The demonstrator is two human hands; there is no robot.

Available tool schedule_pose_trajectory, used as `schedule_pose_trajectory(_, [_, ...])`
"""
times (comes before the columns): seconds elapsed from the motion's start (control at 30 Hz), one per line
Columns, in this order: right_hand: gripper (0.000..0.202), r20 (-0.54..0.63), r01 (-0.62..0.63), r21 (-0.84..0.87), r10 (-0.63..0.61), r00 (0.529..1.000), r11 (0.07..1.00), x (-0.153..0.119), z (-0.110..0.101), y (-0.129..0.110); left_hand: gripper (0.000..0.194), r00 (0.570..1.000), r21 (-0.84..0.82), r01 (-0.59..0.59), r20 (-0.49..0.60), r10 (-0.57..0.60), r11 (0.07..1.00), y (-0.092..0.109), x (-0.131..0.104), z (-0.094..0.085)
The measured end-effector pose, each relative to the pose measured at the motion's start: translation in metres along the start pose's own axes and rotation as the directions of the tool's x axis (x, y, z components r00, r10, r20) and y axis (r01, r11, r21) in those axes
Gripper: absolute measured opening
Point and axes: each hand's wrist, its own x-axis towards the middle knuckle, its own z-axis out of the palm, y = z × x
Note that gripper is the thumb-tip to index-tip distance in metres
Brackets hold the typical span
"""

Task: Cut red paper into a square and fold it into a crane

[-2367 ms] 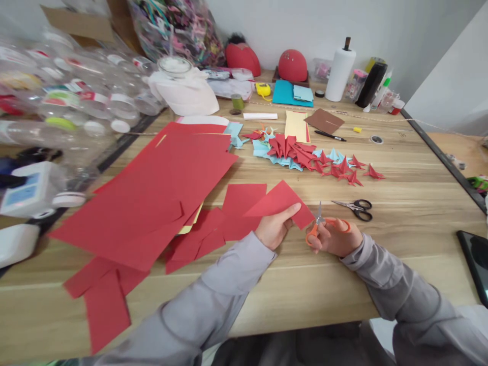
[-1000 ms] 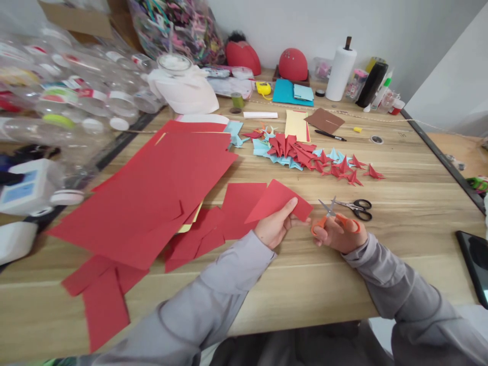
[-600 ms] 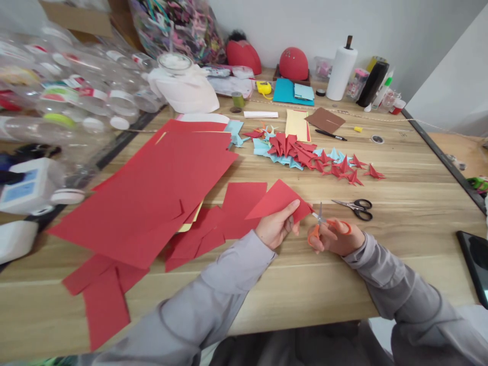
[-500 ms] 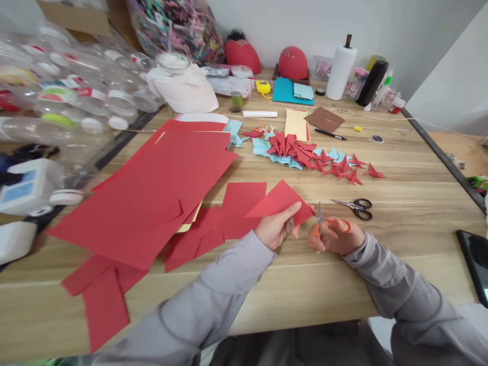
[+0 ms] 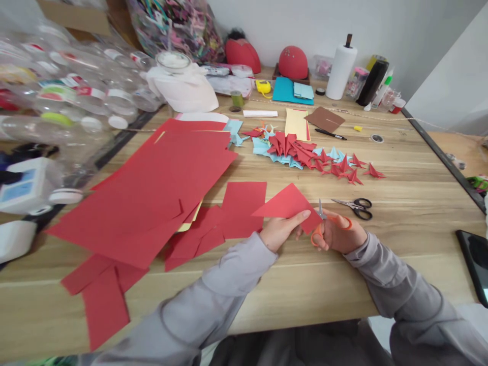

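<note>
Red paper piece (image 5: 286, 202) is above the wooden surface (image 5: 297, 300), clamped in the grip of the left hand (image 5: 281, 231), whose thumb presses on its face. Orange-handled scissors (image 5: 321, 216) are held in the closed grip of the right hand (image 5: 343, 236), their blades at the paper's right edge; whether they touch it is hard to tell. Black-handled scissors (image 5: 359, 206) lie just beyond the right hand. Farther back rest red and blue origami cranes (image 5: 303, 154); large red sheets (image 5: 152, 188) lie to the left.
</note>
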Motion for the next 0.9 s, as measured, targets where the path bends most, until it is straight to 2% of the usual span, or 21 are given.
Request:
schedule_pose_trajectory(0.1, [0.051,-0.012,0.004,-0.009,-0.005,1.000,1.000,0.000,0.000,0.000,0.035,0.995,0.008,-0.061,-0.075,0.062,0.998,0.002,0.001,0.001])
schedule_pose_trajectory(0.23, [0.051,-0.013,0.005,-0.027,-0.005,1.000,1.000,0.000,0.002,-0.002,0.034,0.992,-0.209,-0.055,-0.120,0.030,0.976,0.013,0.000,0.004])
schedule_pose_trajectory(0.3, [0.051,-0.009,-0.002,-0.021,0.002,1.000,1.000,0.000,0.003,-0.002,0.035,0.995,-0.262,-0.013,-0.095,-0.012,0.965,0.016,0.000,0.004])
schedule_pose_trajectory(0.37, [0.049,0.022,-0.025,0.001,0.025,0.999,1.000,0.000,0.003,-0.001,0.035,0.996,-0.240,0.021,-0.082,-0.042,0.971,0.016,0.000,0.004])
schedule_pose_trajectory(0.57, [0.058,0.135,-0.103,0.045,0.096,0.986,0.994,0.000,0.002,0.000,0.033,0.999,-0.194,0.035,-0.024,-0.041,0.980,0.008,-0.002,0.005])
schedule_pose_trajectory(0.7, [0.060,0.112,-0.122,0.028,0.119,0.987,0.992,0.000,0.001,0.001,0.029,0.999,-0.190,0.041,0.018,-0.038,0.981,0.007,-0.002,0.004])
schedule_pose_trajectory(0.9, [0.061,0.063,-0.073,0.079,0.068,0.996,0.994,0.001,0.002,0.002,0.024,0.998,-0.238,0.004,0.064,0.012,0.971,0.008,-0.003,0.004])
